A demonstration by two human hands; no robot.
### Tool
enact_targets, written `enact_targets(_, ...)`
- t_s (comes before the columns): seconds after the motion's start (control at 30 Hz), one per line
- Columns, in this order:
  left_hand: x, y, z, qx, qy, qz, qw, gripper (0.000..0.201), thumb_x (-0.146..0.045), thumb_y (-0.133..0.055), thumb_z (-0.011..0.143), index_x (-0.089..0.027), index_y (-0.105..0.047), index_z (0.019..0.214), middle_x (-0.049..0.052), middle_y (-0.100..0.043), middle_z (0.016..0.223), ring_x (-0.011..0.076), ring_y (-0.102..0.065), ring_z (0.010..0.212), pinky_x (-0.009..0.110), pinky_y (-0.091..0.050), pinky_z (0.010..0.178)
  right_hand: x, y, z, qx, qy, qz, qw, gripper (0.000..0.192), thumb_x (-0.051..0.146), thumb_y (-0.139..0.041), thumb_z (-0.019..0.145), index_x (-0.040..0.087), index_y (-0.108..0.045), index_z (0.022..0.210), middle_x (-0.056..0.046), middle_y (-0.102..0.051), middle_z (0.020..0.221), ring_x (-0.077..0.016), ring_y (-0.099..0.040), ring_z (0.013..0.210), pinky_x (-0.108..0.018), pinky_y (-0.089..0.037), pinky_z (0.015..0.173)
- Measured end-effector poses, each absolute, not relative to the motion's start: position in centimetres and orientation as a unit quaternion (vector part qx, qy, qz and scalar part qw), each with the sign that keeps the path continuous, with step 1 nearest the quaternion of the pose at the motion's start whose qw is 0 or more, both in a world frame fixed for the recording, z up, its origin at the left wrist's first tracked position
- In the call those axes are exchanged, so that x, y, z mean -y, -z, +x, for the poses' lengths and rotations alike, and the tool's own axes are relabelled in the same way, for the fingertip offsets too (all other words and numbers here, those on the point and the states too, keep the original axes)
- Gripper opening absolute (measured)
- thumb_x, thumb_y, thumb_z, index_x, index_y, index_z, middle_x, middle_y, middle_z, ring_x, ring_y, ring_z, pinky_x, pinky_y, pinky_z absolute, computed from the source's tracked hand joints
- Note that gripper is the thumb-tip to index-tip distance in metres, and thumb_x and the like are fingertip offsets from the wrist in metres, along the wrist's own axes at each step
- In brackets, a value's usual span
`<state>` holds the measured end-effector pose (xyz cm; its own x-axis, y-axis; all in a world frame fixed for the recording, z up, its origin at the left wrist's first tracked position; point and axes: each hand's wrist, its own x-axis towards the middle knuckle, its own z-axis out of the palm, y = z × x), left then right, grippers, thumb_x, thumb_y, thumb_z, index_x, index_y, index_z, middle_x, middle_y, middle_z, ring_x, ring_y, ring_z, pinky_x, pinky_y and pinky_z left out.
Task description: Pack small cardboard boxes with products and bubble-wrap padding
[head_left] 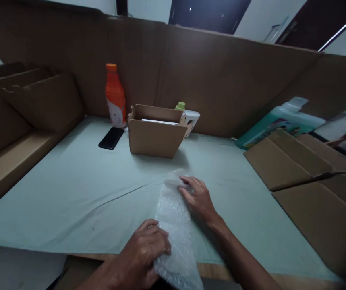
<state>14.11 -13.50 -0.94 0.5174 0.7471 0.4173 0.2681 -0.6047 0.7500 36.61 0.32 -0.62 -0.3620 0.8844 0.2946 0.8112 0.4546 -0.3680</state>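
Note:
A strip of clear bubble wrap (174, 219) lies on the pale green cloth (79, 193) at the table's near edge, its near end hanging over the edge. My left hand (145, 249) presses the near part of the wrap, fingers curled on its left side. My right hand (198, 197) rests flat on the far end, fingers spread. Beyond them stands a small open cardboard box (154, 135) with something white inside.
An orange bottle (115, 96) and a black phone (111, 138) sit left of the box. A green-capped white container (189, 117) is behind it. Flattened cardboard (308, 177) and a teal jug (281, 123) lie at right. Cardboard walls surround the table; stacked cardboard (15, 121) at left.

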Motion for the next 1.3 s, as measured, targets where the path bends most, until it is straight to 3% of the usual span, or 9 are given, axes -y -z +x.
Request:
enact_targets(0.27, 11.4, 1.9, 9.1, -0.491, -0.388, 0.709, 0.327, 0.028, -0.010, -0.051, 0.073, -0.022, -0.065, 0.094, 0.005, -0.076, 0.098, 0.0227, -0.069, 0.093, 0.036, -0.053, 0.083, -4.1, -0.7, 30.8, 0.834, -0.095, -0.492, 0.232, 0.050, 0.031, -0.066, 0.088, 0.017, -0.057, 0.135, -0.019, -0.061, 0.134, -0.0365, -0.060, 0.118, -0.057, -0.047, 0.094)
enact_targets(0.4, 11.1, 1.7, 8.6, -0.537, -0.359, 0.652, 0.398, 0.036, -0.019, -0.053, 0.083, -0.021, -0.064, 0.118, 0.005, -0.074, 0.101, 0.0179, -0.066, 0.078, 0.027, -0.050, 0.065, 0.5, -2.5, 34.5, 0.862, -0.336, -0.352, 0.145, 0.069, 0.046, -0.067, 0.089, 0.025, -0.042, 0.149, -0.013, -0.060, 0.141, -0.0279, -0.061, 0.122, -0.047, -0.051, 0.099)
enact_targets(0.5, 10.4, 1.5, 8.9, -0.548, -0.348, 0.644, 0.405, 0.048, -0.024, -0.051, 0.087, -0.017, -0.054, 0.135, 0.002, -0.068, 0.083, 0.0143, -0.056, 0.062, 0.026, -0.046, 0.060, 4.5, -2.8, 35.2, 0.836, -0.423, -0.328, 0.119, 0.091, 0.051, -0.075, 0.082, 0.027, -0.030, 0.156, -0.013, -0.054, 0.148, -0.0278, -0.058, 0.128, -0.043, -0.051, 0.103)
enact_targets(0.6, 9.4, 1.9, 9.5, -0.566, -0.332, 0.652, 0.381, 0.052, -0.024, -0.051, 0.088, -0.016, -0.049, 0.140, -0.002, -0.061, 0.072, 0.0149, -0.054, 0.061, 0.026, -0.044, 0.061, 6.4, -1.1, 33.0, 0.795, -0.375, -0.440, 0.181, 0.066, 0.038, -0.067, 0.089, 0.024, -0.043, 0.149, -0.012, -0.061, 0.140, -0.0253, -0.070, 0.104, -0.039, -0.058, 0.087)
enact_targets(0.73, 8.3, 3.1, 10.2, -0.618, -0.272, 0.675, 0.298, 0.060, -0.023, -0.054, 0.086, -0.016, -0.043, 0.144, -0.002, -0.062, 0.072, 0.0170, -0.057, 0.062, 0.028, -0.044, 0.062, 5.6, 1.6, 30.8, 0.776, -0.278, -0.527, 0.205, 0.055, 0.030, -0.060, 0.089, 0.017, -0.052, 0.141, -0.006, -0.074, 0.090, -0.0208, -0.064, 0.065, -0.037, -0.055, 0.065)
enact_targets(0.8, 8.2, 3.4, 10.4, -0.632, -0.254, 0.684, 0.260, 0.062, -0.023, -0.055, 0.086, -0.017, -0.041, 0.146, 0.000, -0.065, 0.074, 0.0188, -0.061, 0.066, 0.029, -0.046, 0.064, 5.2, 2.2, 31.0, 0.791, -0.213, -0.526, 0.228, 0.058, 0.030, -0.062, 0.088, 0.018, -0.049, 0.143, -0.004, -0.071, 0.083, -0.0222, -0.063, 0.068, -0.039, -0.054, 0.068)
enact_targets(1.0, 8.2, 3.7, 10.5, -0.646, -0.243, 0.687, 0.227, 0.077, -0.023, -0.056, 0.086, -0.020, -0.022, 0.154, -0.001, -0.068, 0.081, 0.0187, -0.065, 0.069, 0.028, -0.047, 0.063, 6.4, 0.7, 33.3, 0.840, -0.053, -0.439, 0.315, 0.057, 0.027, -0.062, 0.092, 0.024, -0.043, 0.145, -0.011, -0.070, 0.105, -0.0262, -0.066, 0.087, -0.043, -0.052, 0.078)
enact_targets(1.17, 8.6, 3.5, 10.2, -0.642, -0.266, 0.696, 0.179, 0.066, -0.024, -0.055, 0.089, -0.016, -0.031, 0.150, 0.007, -0.069, 0.095, 0.0238, -0.067, 0.085, 0.036, -0.054, 0.076, 7.3, 0.6, 32.4, 0.924, -0.071, -0.324, 0.188, 0.047, 0.022, -0.064, 0.088, 0.019, -0.054, 0.134, -0.018, -0.059, 0.139, -0.0341, -0.056, 0.125, -0.052, -0.049, 0.095)
enact_targets(1.3, 10.2, 2.5, 9.7, -0.564, -0.332, 0.747, 0.117, 0.057, -0.024, -0.055, 0.092, -0.020, -0.038, 0.145, 0.015, -0.060, 0.130, 0.0298, -0.057, 0.120, 0.048, -0.049, 0.100, 6.4, 1.1, 31.3, 0.933, -0.074, -0.315, 0.156, 0.034, 0.012, -0.054, 0.093, 0.019, -0.062, 0.125, -0.015, -0.065, 0.133, -0.0308, -0.059, 0.122, -0.050, -0.050, 0.094)
